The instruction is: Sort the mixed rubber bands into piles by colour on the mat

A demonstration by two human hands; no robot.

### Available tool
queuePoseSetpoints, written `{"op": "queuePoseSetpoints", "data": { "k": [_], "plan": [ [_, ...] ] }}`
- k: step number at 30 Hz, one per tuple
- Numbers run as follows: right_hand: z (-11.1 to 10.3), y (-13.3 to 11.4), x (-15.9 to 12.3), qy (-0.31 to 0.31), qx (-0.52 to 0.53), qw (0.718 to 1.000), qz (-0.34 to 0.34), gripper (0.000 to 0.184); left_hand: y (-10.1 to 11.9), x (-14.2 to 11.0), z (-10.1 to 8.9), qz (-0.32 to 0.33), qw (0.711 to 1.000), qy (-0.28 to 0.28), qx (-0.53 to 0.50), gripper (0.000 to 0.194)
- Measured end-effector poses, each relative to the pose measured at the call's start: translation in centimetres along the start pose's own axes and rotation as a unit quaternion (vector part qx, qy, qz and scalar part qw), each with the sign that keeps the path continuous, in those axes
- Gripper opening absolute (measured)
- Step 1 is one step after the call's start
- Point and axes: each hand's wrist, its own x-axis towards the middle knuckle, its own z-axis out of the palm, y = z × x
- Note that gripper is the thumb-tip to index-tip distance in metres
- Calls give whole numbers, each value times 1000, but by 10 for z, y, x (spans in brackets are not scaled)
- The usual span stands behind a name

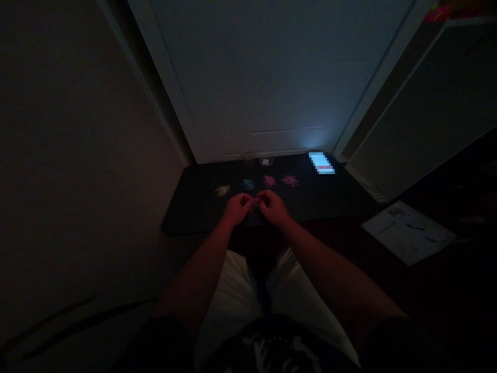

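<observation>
In dim light, my left hand [237,208] and my right hand [274,208] meet over the near edge of a black low table [318,202]. Both hands are closed, fingertips pinching at a small bunch of thin pinkish-purple strips [253,205] between them. My fingers partly cover the bunch. Just beyond, small loose piles of similar thin strips lie in a row: a pale yellow pile [222,190], a blue-green pile [248,184], a pink pile [269,181] and a pinkish-purple pile [290,180].
A lit phone-like screen [321,162], blurred out, lies at the table's back right. A small round clear item with a white square [266,161] sits at the back edge. Behind rises a white panel [240,62]. A pale sheet [407,233] lies lower right.
</observation>
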Motion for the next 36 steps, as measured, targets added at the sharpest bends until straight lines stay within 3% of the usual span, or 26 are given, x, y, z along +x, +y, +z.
{"op": "queuePoseSetpoints", "data": {
  "k": [7,21,28,36],
  "plan": [
    [0,0,0,1,-17,1000,-15,7,0,-1,-1,15,1000,-6,14,21],
    [0,-1,0,11,-27,1000,-3,7,-1,-1,0,15,1000,-6,-1,18],
    [1,1,1,5,-31,999,-10,6,2,-3,0,27,998,-40,-28,24],
    [0,1,0,8,-30,1000,0,3,6,-3,-2,15,999,-32,16,20]
  ]
}}
